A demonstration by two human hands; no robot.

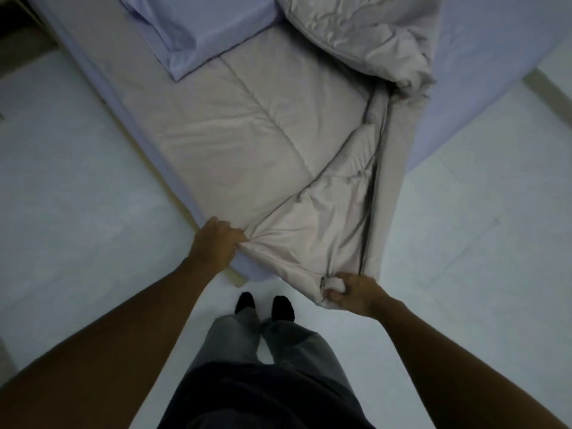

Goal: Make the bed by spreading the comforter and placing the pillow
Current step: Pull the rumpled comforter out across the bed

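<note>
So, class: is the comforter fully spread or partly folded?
Partly folded. The comforter lies flat mid-bed, but its right side is doubled over and heaped; left hand and right hand grip its near edge.

One comforter (247, 128), one pillow (198, 29), two hands (216, 239) (353, 292).

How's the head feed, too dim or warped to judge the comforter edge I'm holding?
Head view: dim, flat, bluish light, no glare; wide-angle stretches the forearms and bends the bed edges; slightly soft, yet the comforter folds and the left hand and right hand gripping it read clearly.
</note>
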